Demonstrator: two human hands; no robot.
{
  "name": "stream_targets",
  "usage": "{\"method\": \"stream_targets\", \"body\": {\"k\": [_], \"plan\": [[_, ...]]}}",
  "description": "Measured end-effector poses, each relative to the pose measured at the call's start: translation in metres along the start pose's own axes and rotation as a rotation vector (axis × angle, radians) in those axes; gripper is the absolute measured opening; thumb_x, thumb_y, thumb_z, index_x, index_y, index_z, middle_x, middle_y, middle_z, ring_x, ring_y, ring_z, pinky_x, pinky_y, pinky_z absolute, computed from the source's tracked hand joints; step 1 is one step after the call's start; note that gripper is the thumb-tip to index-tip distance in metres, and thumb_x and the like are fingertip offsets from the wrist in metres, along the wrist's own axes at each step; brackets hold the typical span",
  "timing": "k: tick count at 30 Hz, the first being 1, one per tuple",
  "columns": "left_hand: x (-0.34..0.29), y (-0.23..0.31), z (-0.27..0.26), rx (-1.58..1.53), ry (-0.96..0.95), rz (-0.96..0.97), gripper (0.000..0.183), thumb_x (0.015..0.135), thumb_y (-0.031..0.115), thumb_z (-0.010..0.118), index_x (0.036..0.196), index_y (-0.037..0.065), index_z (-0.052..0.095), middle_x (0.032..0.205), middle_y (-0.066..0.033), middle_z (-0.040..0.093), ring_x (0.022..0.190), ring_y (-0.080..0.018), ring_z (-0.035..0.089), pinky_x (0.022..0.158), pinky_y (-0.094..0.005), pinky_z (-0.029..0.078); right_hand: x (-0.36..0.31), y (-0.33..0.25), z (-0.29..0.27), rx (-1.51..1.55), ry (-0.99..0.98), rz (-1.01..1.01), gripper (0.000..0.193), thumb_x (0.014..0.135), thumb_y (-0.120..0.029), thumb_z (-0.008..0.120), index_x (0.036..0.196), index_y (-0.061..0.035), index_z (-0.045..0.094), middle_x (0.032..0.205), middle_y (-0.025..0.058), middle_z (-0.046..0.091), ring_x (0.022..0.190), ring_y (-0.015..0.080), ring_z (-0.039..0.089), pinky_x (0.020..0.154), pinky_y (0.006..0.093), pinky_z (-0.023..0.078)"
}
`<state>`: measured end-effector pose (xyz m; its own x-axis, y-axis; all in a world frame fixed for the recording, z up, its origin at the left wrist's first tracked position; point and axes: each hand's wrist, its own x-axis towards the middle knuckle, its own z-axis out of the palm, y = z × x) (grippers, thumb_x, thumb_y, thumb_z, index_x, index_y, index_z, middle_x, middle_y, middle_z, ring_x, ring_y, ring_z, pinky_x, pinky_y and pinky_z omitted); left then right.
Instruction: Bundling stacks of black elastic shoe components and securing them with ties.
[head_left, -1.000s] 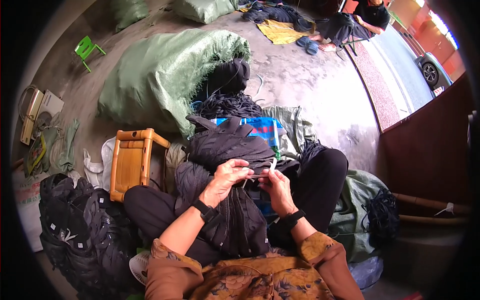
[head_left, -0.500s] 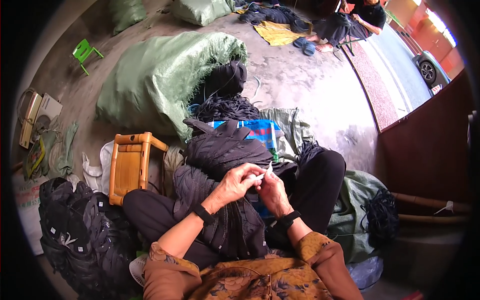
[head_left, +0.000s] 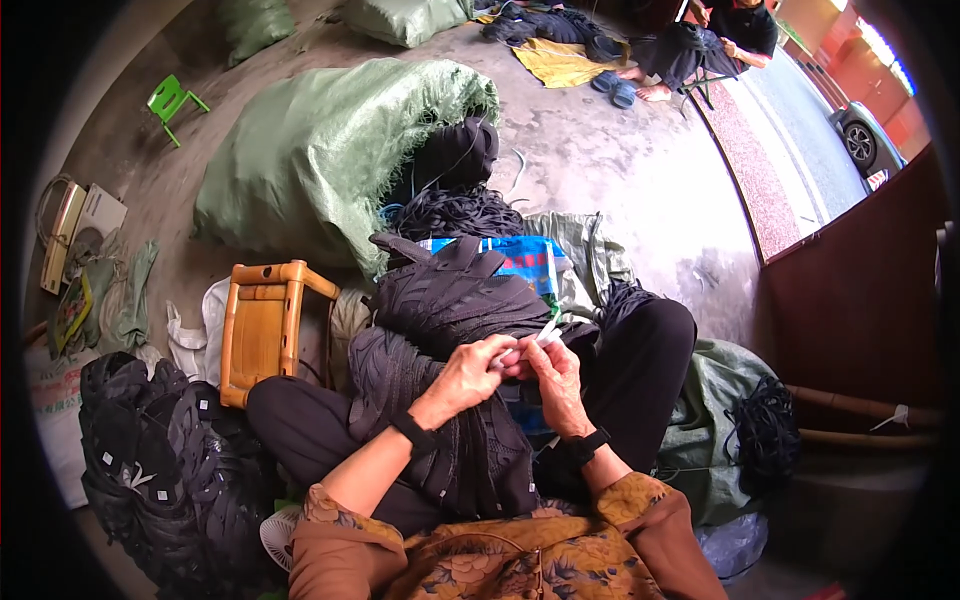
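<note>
My left hand (head_left: 466,378) and my right hand (head_left: 557,388) meet above my lap, both closed on a thin white strip (head_left: 550,330). One pale end sticks up past my right fingertips, and a bit of white shows at my left fingers. Whether it is cloth or plastic I cannot make out. Under my hands a thick bundle of black fabric straps (head_left: 440,305) lies across my lap and hangs down between my legs. Dark bands circle both wrists.
Beyond my lap, a large green woven sack (head_left: 290,165) spills black cords (head_left: 455,215). A bamboo stool (head_left: 262,345) stands at my left, above a heap of black straps (head_left: 170,470). A green sack (head_left: 710,430) lies at my right. Another person (head_left: 700,50) sits far right.
My fingers have shifted on the white strip and drawn closer together. Its upright end now leans further right. The view has shifted slightly.
</note>
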<state>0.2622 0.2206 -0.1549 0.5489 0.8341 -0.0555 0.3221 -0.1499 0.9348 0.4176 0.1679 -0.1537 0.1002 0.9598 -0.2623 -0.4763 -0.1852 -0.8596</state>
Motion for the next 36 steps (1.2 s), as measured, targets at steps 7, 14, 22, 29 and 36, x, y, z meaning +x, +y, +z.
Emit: {"method": "stream_targets", "body": {"k": [7, 14, 22, 29, 36], "plan": [[0.007, -0.015, -0.014, -0.635, 0.049, -0.288, 0.017, 0.086, 0.008, 0.068, 0.1, -0.001, 0.065, 0.089, -0.0083, 0.07, 0.081, -0.0126, 0.066, 0.075, -0.0241, 0.051, 0.011, -0.01, -0.001, -0.373, -0.04, -0.159, 0.028, 0.097, -0.015, 0.052, 0.12, 0.0001, 0.055, 0.097, 0.0061, 0.065, 0.078, 0.0078, 0.059, 0.067, 0.0225, 0.047], [0.003, -0.014, -0.021, -0.771, 0.034, -0.312, 0.026, 0.086, 0.012, 0.07, 0.106, -0.002, 0.062, 0.093, -0.0093, 0.07, 0.083, -0.013, 0.067, 0.074, -0.0241, 0.052, 0.015, 0.021, 0.004, -0.389, -0.179, 0.053, 0.027, 0.093, -0.01, 0.058, 0.117, 0.0017, 0.06, 0.094, 0.0043, 0.068, 0.078, 0.0081, 0.059, 0.074, 0.0237, 0.048], [0.002, -0.023, -0.026, -0.672, -0.085, -0.265, 0.029, 0.089, 0.009, 0.06, 0.117, 0.002, 0.06, 0.099, -0.0056, 0.069, 0.076, -0.0071, 0.061, 0.064, -0.0195, 0.047, 0.019, 0.028, -0.007, -0.086, -0.208, 0.302, 0.021, 0.093, -0.017, 0.061, 0.109, -0.0035, 0.064, 0.091, 0.0011, 0.069, 0.073, 0.0047, 0.058, 0.067, 0.0176, 0.045], [0.009, -0.028, -0.029, -0.131, -0.108, -0.16, 0.037, 0.085, 0.006, 0.055, 0.122, 0.011, 0.061, 0.088, -0.0077, 0.072, 0.07, -0.0095, 0.064, 0.065, -0.0262, 0.051, 0.017, 0.036, -0.005, -0.094, -0.229, 0.307, 0.018, 0.094, -0.012, 0.058, 0.108, -0.0041, 0.063, 0.089, 0.001, 0.068, 0.072, 0.0041, 0.058, 0.066, 0.0176, 0.046], [0.008, -0.007, -0.03, 0.112, -0.037, 0.06, 0.043, 0.078, -0.002, 0.056, 0.121, 0.005, 0.058, 0.088, -0.0091, 0.071, 0.072, -0.015, 0.066, 0.075, -0.0275, 0.051, 0.02, 0.04, -0.01, -0.082, -0.172, 0.325, 0.02, 0.092, -0.009, 0.057, 0.11, -0.0038, 0.063, 0.088, 0.0022, 0.069, 0.068, 0.0042, 0.058, 0.064, 0.0185, 0.047]]}}
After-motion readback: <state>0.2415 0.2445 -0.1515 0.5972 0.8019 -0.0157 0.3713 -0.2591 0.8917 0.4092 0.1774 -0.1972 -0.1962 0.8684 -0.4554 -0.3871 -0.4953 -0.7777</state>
